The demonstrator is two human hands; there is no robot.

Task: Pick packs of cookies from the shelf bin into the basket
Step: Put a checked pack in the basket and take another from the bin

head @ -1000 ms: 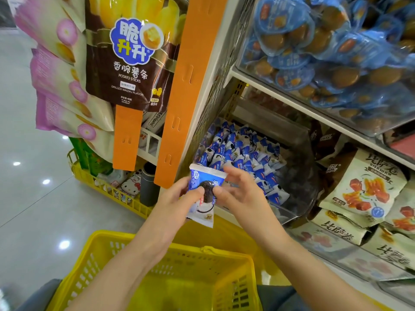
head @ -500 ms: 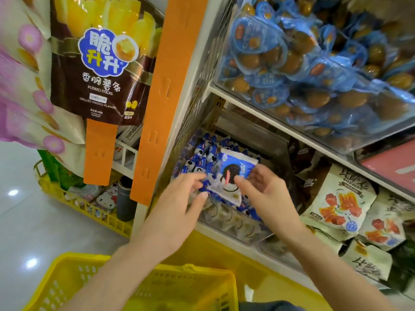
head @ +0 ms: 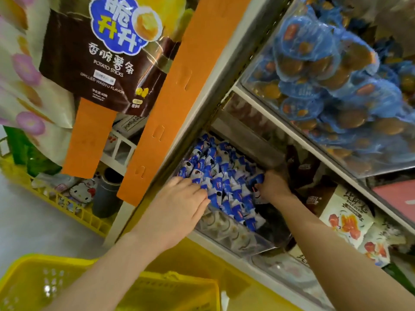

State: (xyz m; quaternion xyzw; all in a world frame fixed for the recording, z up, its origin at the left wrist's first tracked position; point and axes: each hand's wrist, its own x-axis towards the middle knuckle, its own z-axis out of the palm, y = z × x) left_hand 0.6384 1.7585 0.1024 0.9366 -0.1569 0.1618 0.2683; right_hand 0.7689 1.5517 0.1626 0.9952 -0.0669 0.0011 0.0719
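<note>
A clear shelf bin [head: 231, 232] holds several blue-and-white packs of cookies [head: 224, 176]. My left hand [head: 179, 205] reaches over the bin's front left edge, its fingers stretched out onto the packs. My right hand [head: 274, 187] is deep at the bin's right side, fingers curled round one pack of cookies [head: 258, 180]. The yellow basket [head: 33, 277] sits below my left forearm, at the bottom left; its inside is mostly out of view.
An orange shelf post [head: 170, 97] stands left of the bin. Above the bin is a shelf of blue-wrapped snacks [head: 325, 86]. Bags of potato sticks [head: 101, 63] hang at the upper left. Snack bags [head: 345, 221] lie right of the bin. A yellow floor crate [head: 67, 209] stands at the left.
A second ago both hands held one pack in front of the bin. It went back toward the bin, and both hands now reach in among the packs.
</note>
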